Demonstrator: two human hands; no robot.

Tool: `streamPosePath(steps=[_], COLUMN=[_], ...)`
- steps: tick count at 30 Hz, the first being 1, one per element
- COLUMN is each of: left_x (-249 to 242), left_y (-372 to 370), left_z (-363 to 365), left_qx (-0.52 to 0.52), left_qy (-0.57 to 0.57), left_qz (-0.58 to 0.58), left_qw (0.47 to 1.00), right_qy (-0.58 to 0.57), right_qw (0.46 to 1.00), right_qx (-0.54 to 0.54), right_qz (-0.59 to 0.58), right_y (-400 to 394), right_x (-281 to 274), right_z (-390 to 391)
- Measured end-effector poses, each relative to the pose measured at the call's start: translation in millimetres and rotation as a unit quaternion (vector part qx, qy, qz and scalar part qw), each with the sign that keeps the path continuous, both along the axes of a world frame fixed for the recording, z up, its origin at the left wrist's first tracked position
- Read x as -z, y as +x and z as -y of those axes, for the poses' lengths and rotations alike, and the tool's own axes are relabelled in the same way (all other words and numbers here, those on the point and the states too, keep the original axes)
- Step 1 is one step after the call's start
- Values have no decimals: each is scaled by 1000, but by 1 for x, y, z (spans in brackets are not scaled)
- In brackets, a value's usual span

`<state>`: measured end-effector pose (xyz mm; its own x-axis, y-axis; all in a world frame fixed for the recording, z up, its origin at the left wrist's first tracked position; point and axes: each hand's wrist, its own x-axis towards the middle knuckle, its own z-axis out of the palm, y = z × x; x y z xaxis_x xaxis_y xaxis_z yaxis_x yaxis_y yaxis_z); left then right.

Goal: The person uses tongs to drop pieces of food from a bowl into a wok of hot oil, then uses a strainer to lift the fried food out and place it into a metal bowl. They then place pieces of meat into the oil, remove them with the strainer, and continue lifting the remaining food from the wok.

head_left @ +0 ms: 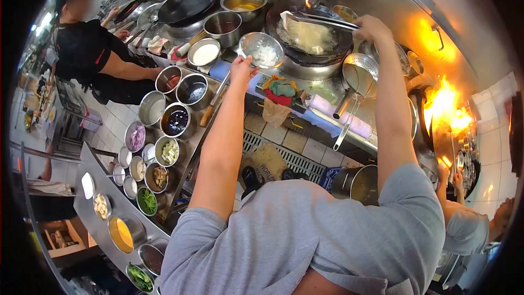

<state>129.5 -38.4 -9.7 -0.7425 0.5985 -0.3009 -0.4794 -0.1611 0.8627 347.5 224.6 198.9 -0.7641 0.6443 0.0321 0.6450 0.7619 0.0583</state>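
Observation:
My left hand grips a metal bowl by its near rim, and white powder lies inside it. The bowl is tilted beside a large dark wok of pale, foaming oil. My right hand is closed around metal tongs that reach across the wok. At their tips is a whitish piece, above the oil's far left side; what it is I cannot make out. A perforated ladle rests just right of the wok.
Flames rise from a wok at the right, where another person works. A second person stands at the left. Several ingredient pots, such as chopped onion, line the left counter. A rolled towel lies along the stove's front edge.

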Motion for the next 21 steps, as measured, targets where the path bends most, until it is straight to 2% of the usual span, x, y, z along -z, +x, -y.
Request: streamPosePath(steps=[2,4,5,7,9,11,12,14,16,17,20,21], left_x=[-3,-5,-6,-7,-3,-4,-1,-12,-18,-15,-6,0], left_y=[1,0,-3,-8,-16,-25,-29,-21,-11,-7,-1,-1], left_z=[2,2,4,12,16,17,14,3,-10,-16,-30,-32], left_qx=[-11,-20,-23,-10,-18,12,25,27,28,37,18,17], left_qy=[2,0,0,-18,-21,-37,-39,-24,-11,-8,27,30], left_qz=[-4,-11,-10,-42,-60,-173,-219,-233,-255,-255,-94,-95], left_qw=[1000,1000,1000,999,998,984,975,972,967,966,995,995], right_qy=[-1,26,26,17,32,96,96,160,175,189,179,182], right_qw=[999,997,997,996,996,994,994,977,973,967,978,977], right_qx=[0,77,74,68,38,-52,-45,-138,-129,-130,-74,-73], right_qz=[53,15,16,-57,-70,-10,-10,43,77,109,83,83], right_y=[-35,-56,-55,-38,-22,-3,4,13,-1,-3,5,10], right_x=[30,53,51,11,-13,-43,-48,-53,-30,-22,-27,-32], right_z=[-32,-53,-51,4,33,85,103,130,118,112,112,112])
